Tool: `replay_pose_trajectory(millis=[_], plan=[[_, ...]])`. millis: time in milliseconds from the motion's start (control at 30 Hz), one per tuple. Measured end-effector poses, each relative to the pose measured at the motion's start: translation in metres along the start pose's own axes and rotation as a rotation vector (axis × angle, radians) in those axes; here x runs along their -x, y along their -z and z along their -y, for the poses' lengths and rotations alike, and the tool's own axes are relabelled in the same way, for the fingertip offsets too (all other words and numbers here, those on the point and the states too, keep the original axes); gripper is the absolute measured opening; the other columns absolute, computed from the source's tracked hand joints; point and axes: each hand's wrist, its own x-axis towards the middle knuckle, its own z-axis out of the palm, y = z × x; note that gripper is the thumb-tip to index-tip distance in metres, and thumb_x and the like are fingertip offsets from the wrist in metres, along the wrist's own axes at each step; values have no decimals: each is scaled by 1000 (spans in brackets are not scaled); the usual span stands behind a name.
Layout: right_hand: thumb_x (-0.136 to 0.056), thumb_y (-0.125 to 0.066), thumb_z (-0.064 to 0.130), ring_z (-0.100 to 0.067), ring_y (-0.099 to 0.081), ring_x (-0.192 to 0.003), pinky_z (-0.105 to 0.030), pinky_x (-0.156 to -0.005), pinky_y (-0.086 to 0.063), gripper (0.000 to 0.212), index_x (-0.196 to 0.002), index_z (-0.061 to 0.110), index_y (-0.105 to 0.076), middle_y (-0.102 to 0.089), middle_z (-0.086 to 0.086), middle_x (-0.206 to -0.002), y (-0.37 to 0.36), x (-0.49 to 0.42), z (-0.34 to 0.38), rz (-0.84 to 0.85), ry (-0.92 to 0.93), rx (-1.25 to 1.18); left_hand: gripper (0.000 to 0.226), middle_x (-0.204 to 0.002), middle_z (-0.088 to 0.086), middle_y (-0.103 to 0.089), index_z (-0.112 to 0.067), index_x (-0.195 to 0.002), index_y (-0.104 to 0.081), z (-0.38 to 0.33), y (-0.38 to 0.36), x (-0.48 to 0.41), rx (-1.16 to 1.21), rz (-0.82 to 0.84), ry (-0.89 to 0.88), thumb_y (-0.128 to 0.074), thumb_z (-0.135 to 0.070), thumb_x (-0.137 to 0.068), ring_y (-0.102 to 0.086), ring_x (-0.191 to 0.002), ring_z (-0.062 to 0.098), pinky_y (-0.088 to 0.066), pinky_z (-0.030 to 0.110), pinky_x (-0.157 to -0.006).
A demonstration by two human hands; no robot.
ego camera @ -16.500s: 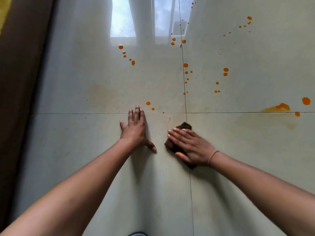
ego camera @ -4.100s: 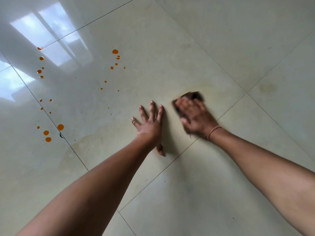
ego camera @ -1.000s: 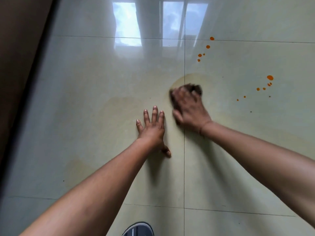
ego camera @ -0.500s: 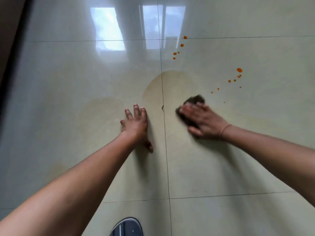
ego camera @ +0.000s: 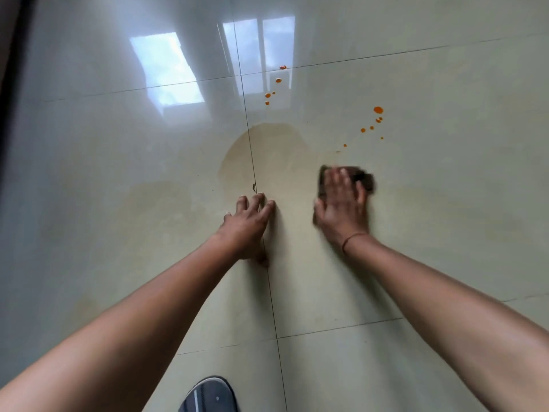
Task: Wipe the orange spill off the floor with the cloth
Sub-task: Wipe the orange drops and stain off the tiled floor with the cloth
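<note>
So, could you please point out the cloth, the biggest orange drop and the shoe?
cloth [ego camera: 364, 177]: head view, dark edge beyond the fingers.
biggest orange drop [ego camera: 378, 109]: head view, its middle.
shoe [ego camera: 209, 395]: head view, striped toe.

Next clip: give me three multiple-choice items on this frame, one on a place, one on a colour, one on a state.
1. Where do the remaining orange drops lie relative to the cloth?
A. beyond it
B. nearer the person
C. under the shoe

2. What colour is the cloth?
A. white
B. dark brown
C. bright blue

3. What is the left hand doing?
A. gripping the cloth
B. raised in the air
C. resting on the floor

Key: A, drops sit farther up the tile; B, dark brown cloth shows past the right hand; C, it lies empty on the tile.
</note>
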Motion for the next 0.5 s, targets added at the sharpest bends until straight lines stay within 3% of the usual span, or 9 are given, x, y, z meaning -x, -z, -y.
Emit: replay_pose_trajectory(millis=[67,133,167,233,300,333,400,500], plan=[[-91,-48,39,-22,-21,-146,-46,-116,-15,68,-150,14,-25,-24,-6,-157,-2,45,-1,70,331,51,135,-156,4,-2,-20,-151,-4,-6,2,2,-4,32,30,-91,-43,-51,-9,-142,39,-48,59,-91],[-90,-43,43,-20,-22,-145,-45,-116,-17,67,-150,18,-24,-24,-4,-157,6,60,-33,144,497,114,134,-159,3,3,-20,-152,0,-13,7,3,-13,80,69,-90,-42,-55,-8,-143,40,-48,59,-94],[-92,-42,43,-19,-18,-147,-43,-117,-13,67,-151,20,-19,-19,-3,-159,9,53,-47,162,434,117,133,-160,3,3,-19,-153,-1,-16,10,2,-16,103,91,-89,-44,-57,-11,-143,40,-47,58,-95],[-96,-41,41,-16,-8,-148,-43,-117,-4,67,-152,21,-11,-9,-2,-161,21,26,-55,153,98,61,126,-160,5,-1,-17,-152,-7,-25,21,1,-25,152,124,-86,-50,-59,-22,-140,39,-46,57,-96],[-96,-40,43,-17,-2,-148,-45,-118,-2,69,-152,17,-10,-4,-2,-162,31,3,-45,174,-116,-4,117,-156,9,-15,-15,-149,-16,-34,35,-2,-38,191,142,-83,-55,-62,-34,-134,37,-46,56,-96],[-96,-39,45,-17,0,-148,-47,-117,-1,71,-152,15,-9,-3,-2,-162,33,3,-36,191,-110,-8,112,-153,9,-23,-15,-148,-20,-39,41,-3,-29,199,140,-81,-57,-63,-37,-132,36,-45,55,-97],[-96,-36,47,-16,4,-148,-47,-117,0,72,-153,16,-4,0,-1,-162,30,21,-23,229,83,17,109,-152,9,-27,-16,-148,-22,-47,50,-6,-9,171,112,-79,-58,-66,-35,-134,34,-43,55,-100],[-97,-34,48,-10,8,-147,-44,-118,1,69,-153,24,0,4,6,-162,24,46,-29,304,307,51,113,-160,9,-12,-17,-152,-14,-46,70,-9,-62,109,63,-78,-58,-67,-21,-143,35,-39,57,-104]])
